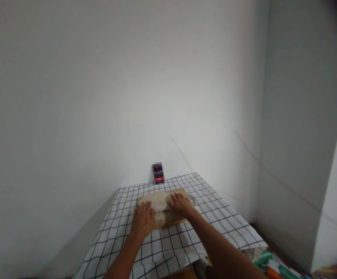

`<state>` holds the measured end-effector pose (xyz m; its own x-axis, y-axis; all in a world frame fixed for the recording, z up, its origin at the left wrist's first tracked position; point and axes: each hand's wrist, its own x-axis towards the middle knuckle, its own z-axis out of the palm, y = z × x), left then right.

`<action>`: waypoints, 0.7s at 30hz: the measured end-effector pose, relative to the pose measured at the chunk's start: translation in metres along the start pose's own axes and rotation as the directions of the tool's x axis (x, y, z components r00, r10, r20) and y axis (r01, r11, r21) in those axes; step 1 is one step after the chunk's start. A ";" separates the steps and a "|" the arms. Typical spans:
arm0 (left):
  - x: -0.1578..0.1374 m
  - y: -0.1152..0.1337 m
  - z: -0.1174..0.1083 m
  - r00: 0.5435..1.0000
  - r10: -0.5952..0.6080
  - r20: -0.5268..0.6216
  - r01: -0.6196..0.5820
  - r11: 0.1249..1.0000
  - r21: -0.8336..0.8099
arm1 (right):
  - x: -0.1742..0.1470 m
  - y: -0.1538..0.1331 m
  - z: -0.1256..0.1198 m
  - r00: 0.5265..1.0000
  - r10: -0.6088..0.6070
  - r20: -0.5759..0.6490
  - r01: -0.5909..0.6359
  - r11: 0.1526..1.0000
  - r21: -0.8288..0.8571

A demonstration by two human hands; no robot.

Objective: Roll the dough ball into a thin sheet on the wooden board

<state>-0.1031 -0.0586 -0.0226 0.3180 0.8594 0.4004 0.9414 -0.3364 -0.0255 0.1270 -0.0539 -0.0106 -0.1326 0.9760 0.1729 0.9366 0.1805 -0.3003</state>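
Observation:
A pale, smooth, soft-looking piece that resembles rolled-out dough [158,201] lies on a light wooden board [168,223]. My left hand [143,217] rests flat at its left near corner, fingers stretched out. On the right side, my right hand [180,204] lies palm down over the dough-like piece and the board, its fingers spread a little. A thin loop [192,199] shows just past the right hand; what it belongs to I cannot tell. Under the palms, parts of the piece and the board are hidden.
A white tablecloth with a black grid [215,211] covers the table. At its far edge a phone-like dark device [158,174], blurred, leans against the white wall [127,97]. Colourful packaging [275,265] lies low at the right, beyond the table's edge.

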 end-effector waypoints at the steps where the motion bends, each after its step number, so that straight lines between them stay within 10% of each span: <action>1: 0.005 -0.001 0.000 1.000 -0.008 0.020 0.008 1.000 0.000 | 0.006 0.001 0.001 1.000 0.006 -0.002 -0.006 1.000 0.004; 21: 0.155 -0.054 0.054 0.902 -0.193 0.387 0.216 0.976 -0.016 | 0.167 0.035 0.034 0.996 0.091 0.009 -0.092 0.991 0.097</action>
<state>-0.0988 0.1138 -0.0088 0.1486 0.9888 0.0116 0.9859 -0.1490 0.0761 0.1268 0.1199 -0.0246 -0.0493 0.9894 0.1367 0.9089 0.1012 -0.4045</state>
